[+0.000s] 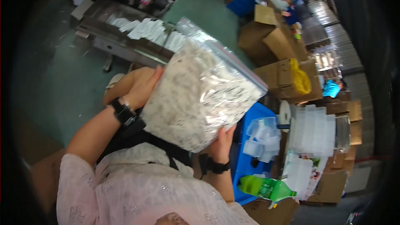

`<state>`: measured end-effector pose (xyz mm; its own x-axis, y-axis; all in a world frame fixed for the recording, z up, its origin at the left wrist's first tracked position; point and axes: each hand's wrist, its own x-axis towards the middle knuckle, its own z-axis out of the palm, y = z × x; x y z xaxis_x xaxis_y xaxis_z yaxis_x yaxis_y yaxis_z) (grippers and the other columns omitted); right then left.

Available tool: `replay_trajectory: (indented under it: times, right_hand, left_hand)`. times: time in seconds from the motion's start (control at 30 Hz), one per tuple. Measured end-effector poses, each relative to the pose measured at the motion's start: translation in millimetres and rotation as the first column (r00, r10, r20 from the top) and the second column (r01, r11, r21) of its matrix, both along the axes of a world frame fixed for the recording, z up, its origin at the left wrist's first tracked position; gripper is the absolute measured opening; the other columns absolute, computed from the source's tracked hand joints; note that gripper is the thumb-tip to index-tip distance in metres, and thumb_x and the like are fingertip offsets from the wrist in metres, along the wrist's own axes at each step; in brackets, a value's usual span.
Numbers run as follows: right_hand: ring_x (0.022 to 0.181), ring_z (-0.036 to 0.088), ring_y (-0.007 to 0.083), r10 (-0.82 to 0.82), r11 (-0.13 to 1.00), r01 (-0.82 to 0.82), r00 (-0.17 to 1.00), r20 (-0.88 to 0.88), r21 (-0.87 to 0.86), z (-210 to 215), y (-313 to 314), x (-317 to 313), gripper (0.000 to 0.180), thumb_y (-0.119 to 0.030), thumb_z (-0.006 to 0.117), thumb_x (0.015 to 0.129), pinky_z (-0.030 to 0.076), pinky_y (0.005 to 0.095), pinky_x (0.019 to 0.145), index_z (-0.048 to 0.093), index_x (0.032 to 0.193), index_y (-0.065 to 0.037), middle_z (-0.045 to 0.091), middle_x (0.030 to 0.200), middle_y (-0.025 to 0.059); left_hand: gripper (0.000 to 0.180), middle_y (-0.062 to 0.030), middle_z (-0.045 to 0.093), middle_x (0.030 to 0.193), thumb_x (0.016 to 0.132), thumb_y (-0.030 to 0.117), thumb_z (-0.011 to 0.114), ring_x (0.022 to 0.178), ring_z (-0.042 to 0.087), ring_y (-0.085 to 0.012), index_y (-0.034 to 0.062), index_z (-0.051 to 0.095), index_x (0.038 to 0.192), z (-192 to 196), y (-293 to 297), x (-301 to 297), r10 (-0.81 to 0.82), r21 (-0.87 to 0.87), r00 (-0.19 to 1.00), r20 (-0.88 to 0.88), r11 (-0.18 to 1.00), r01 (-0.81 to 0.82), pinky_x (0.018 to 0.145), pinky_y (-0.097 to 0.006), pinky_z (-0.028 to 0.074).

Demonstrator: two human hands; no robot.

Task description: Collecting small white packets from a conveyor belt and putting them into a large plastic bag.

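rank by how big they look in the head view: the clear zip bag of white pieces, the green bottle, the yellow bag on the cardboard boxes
1. clear zip bag, by far the largest, though it is held nearest the camera
2. green bottle
3. yellow bag, slightly smaller than the bottle; it sits farther off, so true size is unsure

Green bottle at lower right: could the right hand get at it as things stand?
Probably not right away. The right hand is propping up the big clear bag along with the left hand. The green bottle lies unblocked below it.
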<state>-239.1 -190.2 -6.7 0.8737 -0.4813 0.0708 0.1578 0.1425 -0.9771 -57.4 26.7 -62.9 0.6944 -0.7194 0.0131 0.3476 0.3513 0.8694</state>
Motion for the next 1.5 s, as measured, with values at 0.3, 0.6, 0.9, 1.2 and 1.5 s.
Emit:
replay_trajectory:
  times: [0.3,0.6,0.9,1.2,1.5]
  right_hand:
    - [0.121,0.036,0.0201,-0.037,0.993,0.035,0.999,0.019,0.115,-14,-23,13,0.064,-0.016,0.053,0.089,0.026,0.0325,0.103,0.018,0.139,0.000,0.034,0.136,0.0119]
    - [0.122,0.032,0.0190,-0.047,0.998,0.048,0.999,0.023,-0.032,-1,-14,2,0.064,-0.002,0.049,0.084,0.022,0.0298,0.103,0.017,0.139,0.003,0.032,0.136,0.0127]
    - [0.122,0.034,0.0203,-0.055,0.978,0.060,0.998,0.030,-0.200,17,-13,5,0.063,-0.001,0.048,0.084,0.024,0.0299,0.103,0.018,0.139,0.004,0.034,0.136,0.0143]
    - [0.118,0.040,0.0163,0.054,0.997,-0.058,0.996,0.074,0.054,25,-30,42,0.058,-0.010,0.050,0.090,0.030,0.0283,0.100,0.021,0.139,0.001,0.038,0.134,0.0106]
    - [0.118,0.041,0.0168,0.127,0.980,-0.136,0.990,0.066,0.146,28,-36,43,0.055,-0.011,0.047,0.092,0.031,0.0293,0.100,0.021,0.140,-0.003,0.039,0.135,0.0092]
  left_hand:
    - [0.056,-0.0091,0.051,0.125,0.095,0.042,0.032,0.111,0.049,-0.0161,-0.0008,0.041,0.130,68,-18,-3,0.153,0.210,0.916,0.371,0.947,-0.244,0.097,-0.029,0.034]
    - [0.049,-0.0107,0.056,0.117,0.091,0.030,0.041,0.104,0.053,-0.0191,0.0022,0.041,0.130,-3,-23,12,0.091,0.219,0.996,0.010,0.971,-0.091,0.090,-0.029,0.039]
    - [0.048,-0.0106,0.048,0.128,0.093,0.028,0.044,0.112,0.049,-0.0195,0.0000,0.039,0.131,10,-28,3,0.113,0.081,0.958,-0.264,0.992,-0.094,0.097,-0.031,0.037]
    - [0.080,-0.0124,0.037,0.138,0.084,0.059,0.044,0.123,0.041,-0.0227,0.0032,0.026,0.138,54,-33,12,-0.078,-0.010,0.981,-0.177,0.997,0.077,0.100,-0.038,0.036]
    - [0.075,-0.0114,0.036,0.138,0.088,0.057,0.038,0.125,0.039,-0.0215,0.0046,0.024,0.139,65,-21,7,-0.087,0.013,0.982,-0.167,0.996,0.091,0.101,-0.037,0.035]
